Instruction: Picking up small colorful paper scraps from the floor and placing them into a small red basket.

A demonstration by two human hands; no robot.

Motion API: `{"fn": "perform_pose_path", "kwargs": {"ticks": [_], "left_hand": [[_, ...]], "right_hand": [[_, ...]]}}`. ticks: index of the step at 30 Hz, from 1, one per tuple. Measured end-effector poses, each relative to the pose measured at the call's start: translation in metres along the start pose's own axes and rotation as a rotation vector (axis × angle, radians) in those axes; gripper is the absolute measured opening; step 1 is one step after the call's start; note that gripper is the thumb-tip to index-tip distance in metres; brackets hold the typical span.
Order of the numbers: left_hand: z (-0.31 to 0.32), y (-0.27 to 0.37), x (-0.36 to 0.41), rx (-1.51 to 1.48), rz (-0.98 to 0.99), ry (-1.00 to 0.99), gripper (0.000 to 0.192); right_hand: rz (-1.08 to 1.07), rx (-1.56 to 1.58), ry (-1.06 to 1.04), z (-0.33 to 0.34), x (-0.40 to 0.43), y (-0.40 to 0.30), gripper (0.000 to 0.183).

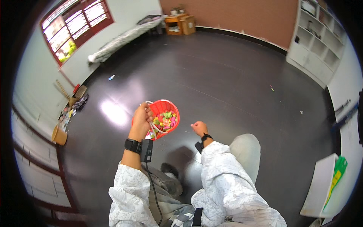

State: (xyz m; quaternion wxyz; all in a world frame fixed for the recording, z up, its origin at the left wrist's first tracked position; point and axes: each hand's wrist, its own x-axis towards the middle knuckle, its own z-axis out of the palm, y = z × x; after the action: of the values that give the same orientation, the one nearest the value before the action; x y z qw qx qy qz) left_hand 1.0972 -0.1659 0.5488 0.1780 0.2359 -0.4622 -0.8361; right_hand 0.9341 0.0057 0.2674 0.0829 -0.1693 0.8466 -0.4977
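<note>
My left hand (143, 116) grips the white handle (158, 130) of a red plastic basket (176, 113), holding it tilted above the dark floor. Inside the basket lie pink, yellow and green petal-like pieces (168, 115), with a round red emblem (166, 122) among them. To the right of the basket and apart from it is my right hand (200, 128), its fingers curled in; nothing shows in it. Each wrist wears a black strap, and a black box (146, 150) with a cable is fixed at the left one.
Small scraps lie on the floor, including a blue-white one (111, 77) and a pink-green one (272, 88). By the left wall are a tan bin (59, 135) and a broom (63, 89). A shelf unit (312, 48), a bed (122, 39) and a white box (319, 184) edge the room.
</note>
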Motion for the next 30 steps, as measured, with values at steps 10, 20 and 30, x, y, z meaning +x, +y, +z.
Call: {"fn": "perform_pose_path", "kwargs": {"ticks": [10, 20, 30], "left_hand": [[-0.005, -0.004, 0.008, 0.096, -0.102, -0.095, 0.010], [0.019, 0.002, 0.073, 0.145, -0.513, -0.225, 0.025], [0.182, 0.153, -0.002, 0.287, -0.454, -0.271, 0.025]], "right_hand": [[0.399, -0.299, 0.054, 0.112, -0.017, 0.064, 0.026], [0.192, -0.141, -0.304, 0.036, -0.033, -0.038, 0.025], [0.411, 0.115, 0.425, -0.227, -0.100, -0.263, 0.013]]}}
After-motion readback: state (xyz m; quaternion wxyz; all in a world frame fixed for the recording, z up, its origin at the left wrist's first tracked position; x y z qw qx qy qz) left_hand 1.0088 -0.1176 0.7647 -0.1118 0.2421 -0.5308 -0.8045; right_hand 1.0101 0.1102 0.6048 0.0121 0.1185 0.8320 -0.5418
